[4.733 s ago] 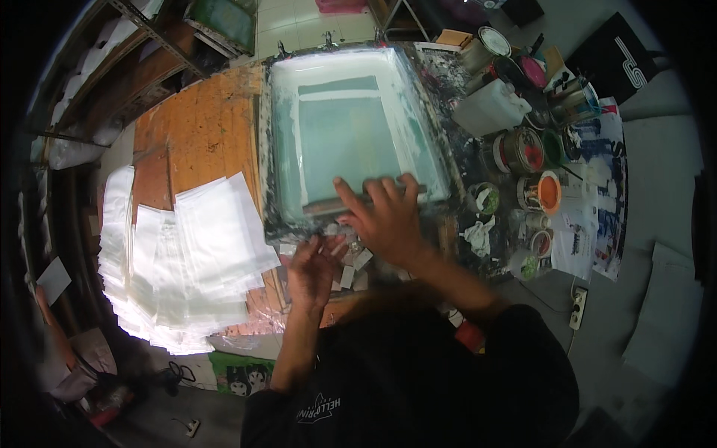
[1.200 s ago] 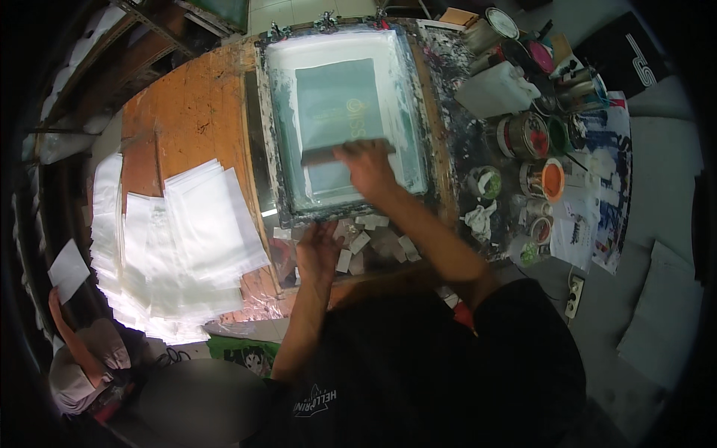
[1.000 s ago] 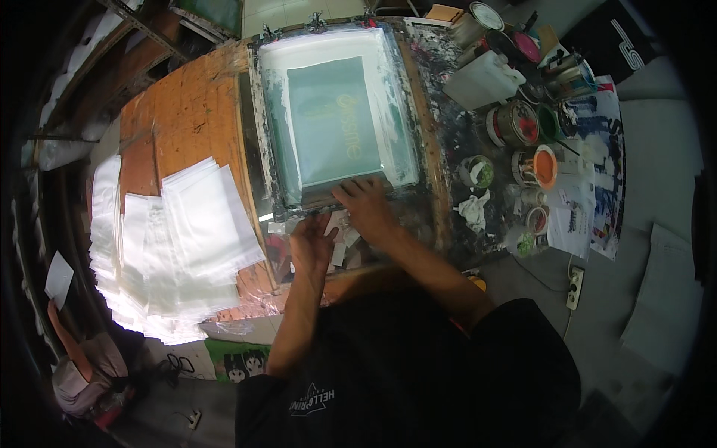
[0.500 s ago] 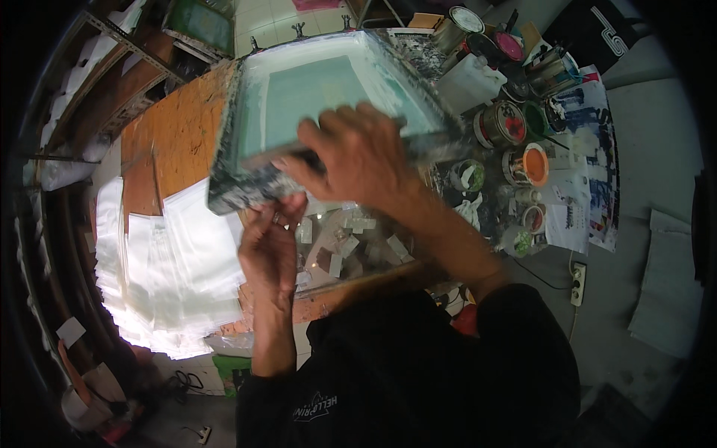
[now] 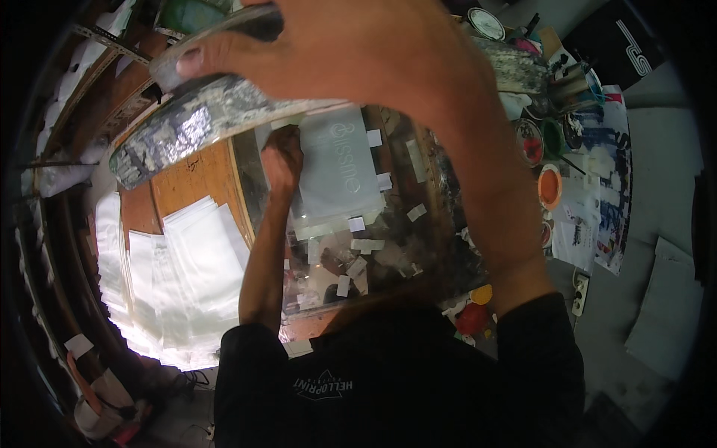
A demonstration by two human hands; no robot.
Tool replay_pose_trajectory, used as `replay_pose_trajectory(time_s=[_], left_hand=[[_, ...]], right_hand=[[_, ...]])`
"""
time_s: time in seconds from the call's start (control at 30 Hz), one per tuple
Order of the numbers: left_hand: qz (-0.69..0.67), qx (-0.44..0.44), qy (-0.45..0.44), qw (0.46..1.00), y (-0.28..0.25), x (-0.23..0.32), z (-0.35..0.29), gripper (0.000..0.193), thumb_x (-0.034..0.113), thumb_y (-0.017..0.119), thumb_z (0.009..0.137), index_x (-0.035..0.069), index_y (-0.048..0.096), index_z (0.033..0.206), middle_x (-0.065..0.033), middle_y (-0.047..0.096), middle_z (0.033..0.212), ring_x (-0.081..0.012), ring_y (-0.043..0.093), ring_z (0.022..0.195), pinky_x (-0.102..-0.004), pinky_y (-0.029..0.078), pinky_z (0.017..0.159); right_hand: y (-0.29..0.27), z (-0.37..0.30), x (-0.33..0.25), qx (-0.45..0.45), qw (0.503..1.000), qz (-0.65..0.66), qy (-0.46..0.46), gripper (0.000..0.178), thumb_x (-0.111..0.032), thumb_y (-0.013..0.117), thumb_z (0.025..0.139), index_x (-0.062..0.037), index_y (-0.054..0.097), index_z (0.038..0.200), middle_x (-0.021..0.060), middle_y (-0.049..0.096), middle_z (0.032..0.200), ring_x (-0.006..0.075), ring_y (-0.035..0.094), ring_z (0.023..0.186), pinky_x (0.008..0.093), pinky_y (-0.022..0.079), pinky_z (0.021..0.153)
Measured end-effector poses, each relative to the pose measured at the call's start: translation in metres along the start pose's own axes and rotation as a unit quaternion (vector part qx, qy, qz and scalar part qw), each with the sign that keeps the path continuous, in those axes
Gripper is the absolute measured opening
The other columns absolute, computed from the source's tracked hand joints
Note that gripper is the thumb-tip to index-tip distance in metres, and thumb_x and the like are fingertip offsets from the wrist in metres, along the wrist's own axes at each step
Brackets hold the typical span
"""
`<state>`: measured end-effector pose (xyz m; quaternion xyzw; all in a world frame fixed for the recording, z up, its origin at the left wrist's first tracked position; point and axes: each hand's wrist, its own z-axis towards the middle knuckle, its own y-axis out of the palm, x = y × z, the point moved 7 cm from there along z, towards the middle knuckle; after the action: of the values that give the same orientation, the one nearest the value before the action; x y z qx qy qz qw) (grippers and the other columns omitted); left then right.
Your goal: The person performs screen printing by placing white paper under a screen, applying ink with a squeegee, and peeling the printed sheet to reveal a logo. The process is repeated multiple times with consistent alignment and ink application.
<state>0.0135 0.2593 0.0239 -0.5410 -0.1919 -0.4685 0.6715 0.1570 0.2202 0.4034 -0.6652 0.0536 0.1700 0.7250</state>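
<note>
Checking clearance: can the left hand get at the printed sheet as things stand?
Probably yes: the left hand is at the left edge of the printed sheet, and the raised frame leaves room beneath. Whether it grips can't be made out.

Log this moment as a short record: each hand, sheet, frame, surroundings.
Left hand: curled at the printed sheet's left edge
Right hand: holding a grey bar against the frame
Printed sheet: lying flat, pale slips nearby
Frame: tilted up, paint-crusted
Left side: white sleeves, piled
Right side: orange paint tub
</note>
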Motion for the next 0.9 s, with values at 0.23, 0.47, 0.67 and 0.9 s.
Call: replay_pose_trajectory(time_s=[0.23,0.47,0.67,0.9], left_hand=[[-0.073,0.129,-0.237,0.96,-0.17,-0.104,-0.023,0.021,0.013,0.064,0.097,-0.006,0.074,0.1,-0.0125,0.07,0.069,-0.0152,0.064,0.052,-0.0319,0.052,0.055],[0.385,0.26,-0.106,0.879,-0.393,-0.145,-0.113,0.058,0.021,0.062,0.099,-0.01,0.044,0.145,-0.0335,0.048,0.146,-0.0452,0.054,0.13,-0.0463,0.045,0.109],[0.387,-0.166,-0.149,0.895,-0.172,-0.016,-0.238,0.059,0.039,0.044,0.105,0.018,0.037,0.16,-0.0252,0.011,0.169,-0.0472,0.0,0.157,-0.0811,-0.002,0.113],[0.282,-0.105,-0.082,0.95,0.015,0.033,-0.143,0.06,0.036,0.041,0.106,0.01,0.033,0.16,-0.0308,0.015,0.166,-0.0529,0.003,0.154,-0.0821,0.004,0.111]], right_hand=[[0.001,0.026,-0.023,0.093,0.995,-0.027,0.024,0.056,-0.052,0.067,0.095,-0.0001,0.071,0.074,0.0117,0.062,0.058,0.0225,0.056,0.048,0.0365,0.047,0.052],[0.009,0.021,0.018,0.097,0.995,0.02,0.008,0.06,-0.06,0.064,0.095,-0.0016,0.075,0.099,0.0083,0.07,0.078,0.0165,0.06,0.07,0.0346,0.048,0.068],[0.012,0.013,0.016,0.103,0.994,-0.019,0.011,0.061,-0.064,0.062,0.094,-0.0049,0.075,0.091,0.0092,0.068,0.075,0.0213,0.061,0.063,0.0369,0.047,0.058],[0.014,0.008,0.003,0.147,0.986,-0.041,-0.072,0.057,-0.052,0.066,0.095,0.0002,0.069,0.072,0.0159,0.068,0.066,0.0277,0.062,0.055,0.0407,0.052,0.057]])
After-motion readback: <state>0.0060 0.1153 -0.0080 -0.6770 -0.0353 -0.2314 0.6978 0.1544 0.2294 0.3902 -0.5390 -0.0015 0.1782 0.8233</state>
